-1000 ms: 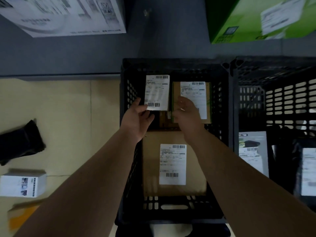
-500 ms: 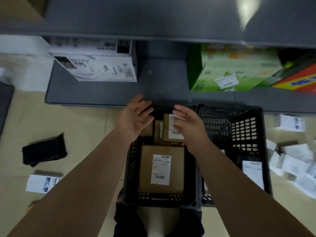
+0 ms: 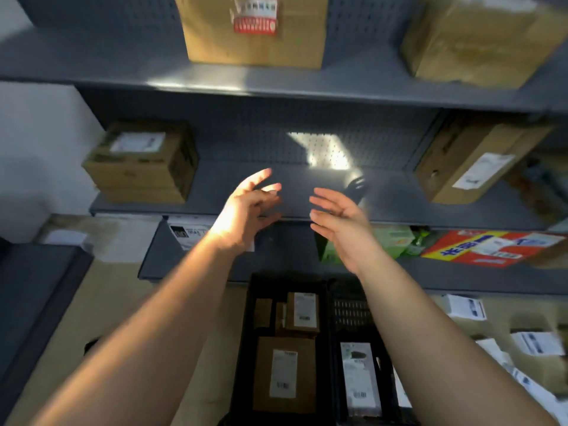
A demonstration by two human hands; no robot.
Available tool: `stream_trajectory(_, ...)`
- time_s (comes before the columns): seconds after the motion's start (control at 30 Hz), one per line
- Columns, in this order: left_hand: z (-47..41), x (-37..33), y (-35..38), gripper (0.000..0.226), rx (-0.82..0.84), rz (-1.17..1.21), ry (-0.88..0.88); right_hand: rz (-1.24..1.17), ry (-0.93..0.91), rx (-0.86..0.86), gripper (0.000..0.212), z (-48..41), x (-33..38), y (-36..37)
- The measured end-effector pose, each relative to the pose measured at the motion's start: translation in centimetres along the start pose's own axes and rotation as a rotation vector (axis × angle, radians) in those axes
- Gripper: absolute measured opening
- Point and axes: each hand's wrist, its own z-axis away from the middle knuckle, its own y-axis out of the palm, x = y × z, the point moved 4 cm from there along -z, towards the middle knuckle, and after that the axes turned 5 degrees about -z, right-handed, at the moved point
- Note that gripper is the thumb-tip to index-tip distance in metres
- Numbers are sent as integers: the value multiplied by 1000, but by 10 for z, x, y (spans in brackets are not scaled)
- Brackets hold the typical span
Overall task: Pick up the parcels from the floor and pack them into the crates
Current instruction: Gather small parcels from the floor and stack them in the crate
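Note:
Two black plastic crates stand side by side on the floor below me. The left crate [image 3: 246,348] holds a large brown parcel [image 3: 284,375] with a white label and smaller brown parcels [image 3: 302,312] behind it. The right crate [image 3: 333,333] holds a flat grey-white parcel [image 3: 358,379]. My left hand [image 3: 249,210] and my right hand [image 3: 338,219] are raised in front of the shelving, well above the crates, fingers spread and holding nothing. Several white and brown parcels [image 3: 534,345] lie on the floor at the right.
Grey metal shelving [image 3: 307,87] fills the view ahead, with cardboard boxes [image 3: 141,161] on its levels and a green box [image 3: 393,241] and a red-and-yellow pack [image 3: 491,247] on the lowest one. A dark surface [image 3: 30,287] sits at the left.
Both hands have let go of the small parcels in the left crate and risen clear of it. The view has tilted up from the crates to the shelves.

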Motion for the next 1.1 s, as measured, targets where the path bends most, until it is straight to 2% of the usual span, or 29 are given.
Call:
stream_trajectory(0.2, 45, -112, 32, 43, 88, -119, 201, 31, -167, 78, 44, 32, 120, 28)
stream_trajectory(0.5, 100, -249, 72, 64, 112, -137, 430, 129, -449, 177, 49, 84, 270, 59)
stream_trajectory(0.73, 127, -312, 128, 52, 173, -195, 602, 166, -604, 196, 49, 116, 348, 44)
stream_trajectory(0.87, 148, -343, 178, 56, 239, -212, 672, 151, -690, 210, 50, 140, 395, 16)
stream_trajectory(1.0, 164, -371, 221, 54, 294, -238, 762, 198, -824, 152, 51, 163, 446, -9)
stream_trajectory(1.1, 174, -387, 243, 50, 325, -232, 806, 246, -857, 127, 55, 180, 471, -21)
